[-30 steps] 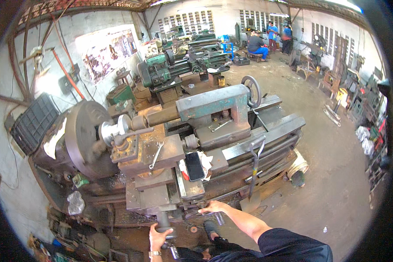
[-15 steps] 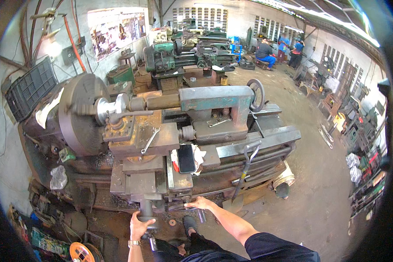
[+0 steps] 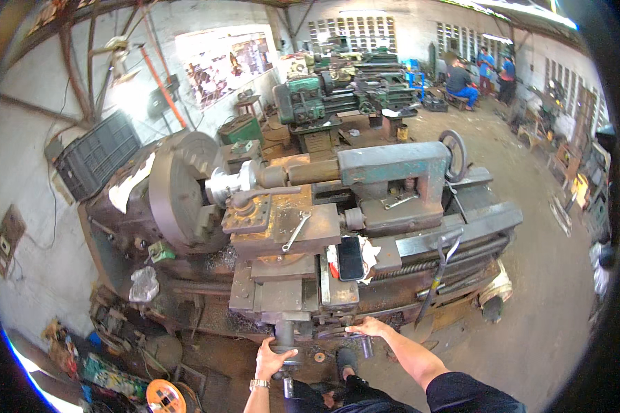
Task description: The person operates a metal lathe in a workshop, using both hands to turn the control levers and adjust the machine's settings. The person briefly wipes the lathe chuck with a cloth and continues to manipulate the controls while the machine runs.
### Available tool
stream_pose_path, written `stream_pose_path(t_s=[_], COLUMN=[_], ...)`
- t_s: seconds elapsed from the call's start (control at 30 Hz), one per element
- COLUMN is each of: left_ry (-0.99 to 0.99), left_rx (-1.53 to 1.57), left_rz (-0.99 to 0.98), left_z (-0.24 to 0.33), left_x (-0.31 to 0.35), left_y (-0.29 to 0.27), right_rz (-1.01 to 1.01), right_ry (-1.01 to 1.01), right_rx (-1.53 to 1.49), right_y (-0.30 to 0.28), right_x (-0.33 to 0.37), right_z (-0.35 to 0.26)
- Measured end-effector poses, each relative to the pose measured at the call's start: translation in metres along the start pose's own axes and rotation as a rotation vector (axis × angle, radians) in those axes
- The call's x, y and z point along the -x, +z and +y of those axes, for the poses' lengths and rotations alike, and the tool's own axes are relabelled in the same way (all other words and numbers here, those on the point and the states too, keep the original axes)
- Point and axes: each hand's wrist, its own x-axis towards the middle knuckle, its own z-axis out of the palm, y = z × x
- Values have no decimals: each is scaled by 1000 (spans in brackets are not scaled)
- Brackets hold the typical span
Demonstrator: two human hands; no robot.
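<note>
A cross-slide handle (image 3: 284,339) at the front of a large lathe (image 3: 303,234) is being gripped by the left hand (image 3: 271,360), its fingers curled shut around the handle from below; a watch is being worn on that wrist. Just to the right, a control on the lathe's apron (image 3: 331,318) is being touched by the right hand (image 3: 368,327), fingers loosely bent; whether anything is being clasped there cannot be told. Further up, a dark phone (image 3: 350,258) is being kept flat on a white rag (image 3: 369,253) on the carriage, and a spanner (image 3: 296,231) is lying on the rusty tool post slide just beyond. A metal workpiece (image 3: 231,184) is being held in the big round chuck (image 3: 179,191), with the blue-grey tailstock (image 3: 393,175) pressed toward it from the right. Left of the chuck, a black plastic crate (image 3: 98,162) is leaning by the wall; its contents cannot be seen. Far back, other green machines (image 3: 324,96) are standing, and several people (image 3: 475,72) are being seen near them.
</note>
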Motion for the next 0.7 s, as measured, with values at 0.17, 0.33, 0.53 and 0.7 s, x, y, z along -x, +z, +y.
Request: stream_pose_path(t_s=[0.17, 0.33, 0.53, 0.7], left_ry=[25, -4, -21, -12], left_rx=[5, -35, -77, -54], left_rz=[16, -6, -32, -28], left_z=[-2, -4, -5, -7], left_x=[0, 3, -3, -4], left_y=[3, 3, 4, 4], right_rz=[-3, 27, 43, 84], right_ry=[73, -15, -2, 61], right_rx=[62, -78, -157, 96], right_y=[3, 9, 11, 16], right_x=[-14, -24, -28, -32], right_z=[16, 37, 43, 35])
